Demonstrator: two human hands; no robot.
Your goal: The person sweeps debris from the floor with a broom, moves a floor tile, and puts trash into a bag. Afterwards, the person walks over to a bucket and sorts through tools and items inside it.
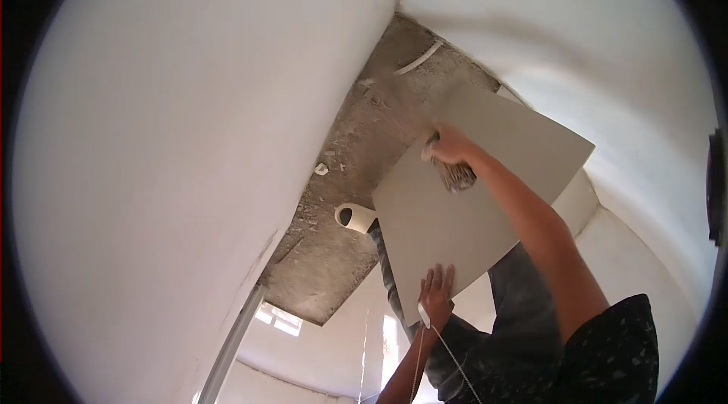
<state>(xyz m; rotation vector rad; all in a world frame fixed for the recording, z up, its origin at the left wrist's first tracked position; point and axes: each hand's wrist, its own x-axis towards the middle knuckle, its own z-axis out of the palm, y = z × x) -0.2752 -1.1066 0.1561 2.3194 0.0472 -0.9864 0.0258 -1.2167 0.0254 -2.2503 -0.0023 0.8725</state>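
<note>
A large flat grey tile (pixel 493 230) stands tilted in front of my legs. My right hand (pixel 453 145) is closed around the handle of a brush (pixel 456 176), whose brown bristles are over the upper middle of the tile's face. Slight motion blur softens the fingers and the brush. At the tile's lower edge, my left hand (pixel 436 294) grips it, fingers laid on the face; its thumb is hidden. A white cord with a small pale piece (pixel 423 316) hangs in front of the left wrist.
Rough bare floor (pixel 318 283) with rubble and loose chips (pixel 321 169) lies beyond the tile. A curved pale pipe or hose (pixel 419 59) is near the corner. White walls (pixel 174 139) close in on both sides. A cream rounded thing with a dark opening (pixel 362 219) touches the tile's left side.
</note>
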